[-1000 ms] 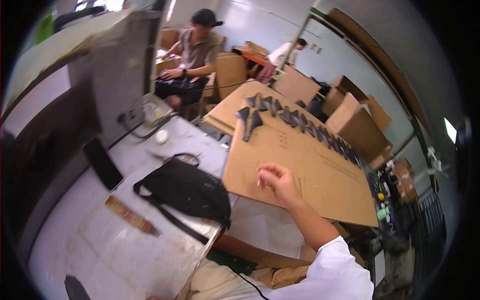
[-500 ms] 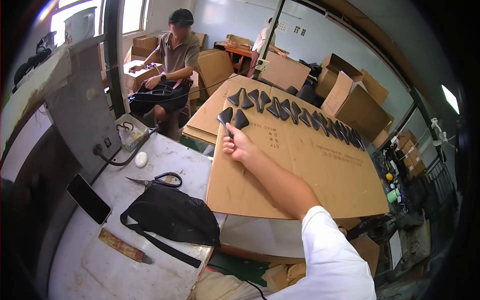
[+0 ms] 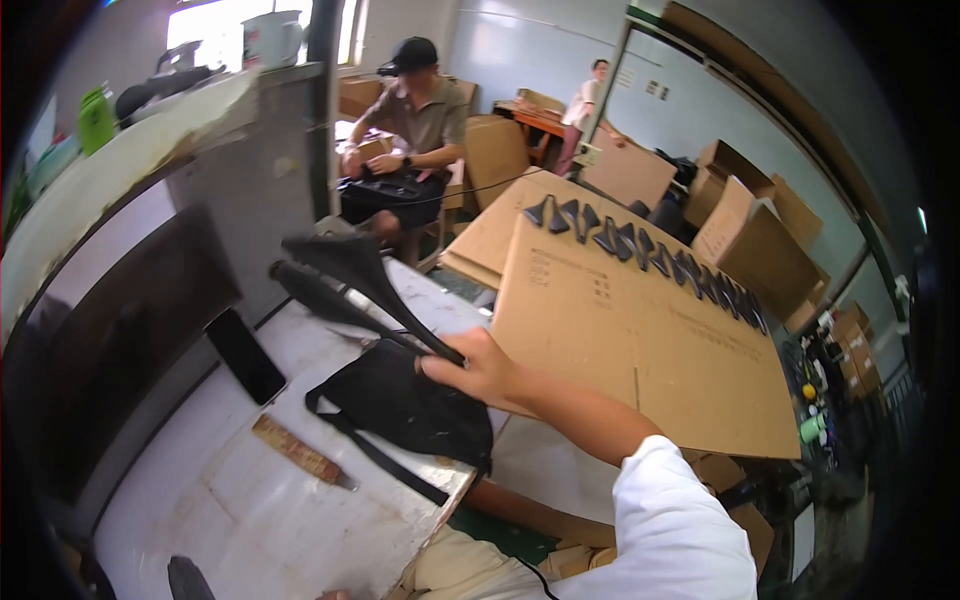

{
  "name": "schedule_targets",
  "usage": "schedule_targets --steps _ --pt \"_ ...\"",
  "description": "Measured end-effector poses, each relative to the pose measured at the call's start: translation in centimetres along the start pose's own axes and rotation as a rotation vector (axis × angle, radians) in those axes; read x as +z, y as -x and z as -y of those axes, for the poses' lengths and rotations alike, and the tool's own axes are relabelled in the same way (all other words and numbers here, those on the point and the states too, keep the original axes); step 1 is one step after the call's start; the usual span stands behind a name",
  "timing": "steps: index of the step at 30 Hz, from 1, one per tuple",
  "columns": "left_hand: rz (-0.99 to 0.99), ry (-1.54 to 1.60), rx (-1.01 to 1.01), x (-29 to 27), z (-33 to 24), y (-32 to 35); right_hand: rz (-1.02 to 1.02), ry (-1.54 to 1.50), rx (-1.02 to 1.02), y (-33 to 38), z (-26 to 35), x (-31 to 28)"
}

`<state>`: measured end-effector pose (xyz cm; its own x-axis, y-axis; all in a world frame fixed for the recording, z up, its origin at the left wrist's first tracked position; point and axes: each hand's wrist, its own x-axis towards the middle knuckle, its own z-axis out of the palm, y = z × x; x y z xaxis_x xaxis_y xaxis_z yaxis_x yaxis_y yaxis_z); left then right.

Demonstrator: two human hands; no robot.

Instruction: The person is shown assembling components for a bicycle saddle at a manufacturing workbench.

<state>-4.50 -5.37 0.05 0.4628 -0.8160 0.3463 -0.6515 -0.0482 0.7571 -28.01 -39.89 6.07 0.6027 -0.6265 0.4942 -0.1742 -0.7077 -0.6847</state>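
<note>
The right grip [image 3: 475, 366] is holding 2 black pieces [image 3: 350, 265] by their thin ends, with its fingers curling tight around them. The pieces are hanging in the air over the black cloth [image 3: 420, 405], and their wide ends are pointing past its back left side. The left grip [image 3: 335, 595] is barely peeking in, below the cloth; I cannot tell how far its fingers are spreading. On the white bench [image 3: 200, 490], a phone [image 3: 245, 358] and a brown-handled knife [image 3: 298, 449] are lying left of the cloth. More black pieces [image 3: 626, 244] are lining up on cardboard [image 3: 690, 400] right of it.
</note>
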Motion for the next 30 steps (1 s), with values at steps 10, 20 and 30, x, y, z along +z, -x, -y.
schedule_targets --steps 10,20,30 --pt "0.008 1.114 -0.687 -6.2 5.5 -1.0 1.050 -1.090 0.687 5.8 10.7 9.5" --pt "-0.084 -0.422 -0.525 -10.1 3.6 1.7 0.609 -0.014 0.343 3.2 13.9 13.7" --pt "-0.142 -0.847 -0.214 -14.8 11.9 -7.4 0.719 -0.161 -0.011 2.1 18.6 19.7"
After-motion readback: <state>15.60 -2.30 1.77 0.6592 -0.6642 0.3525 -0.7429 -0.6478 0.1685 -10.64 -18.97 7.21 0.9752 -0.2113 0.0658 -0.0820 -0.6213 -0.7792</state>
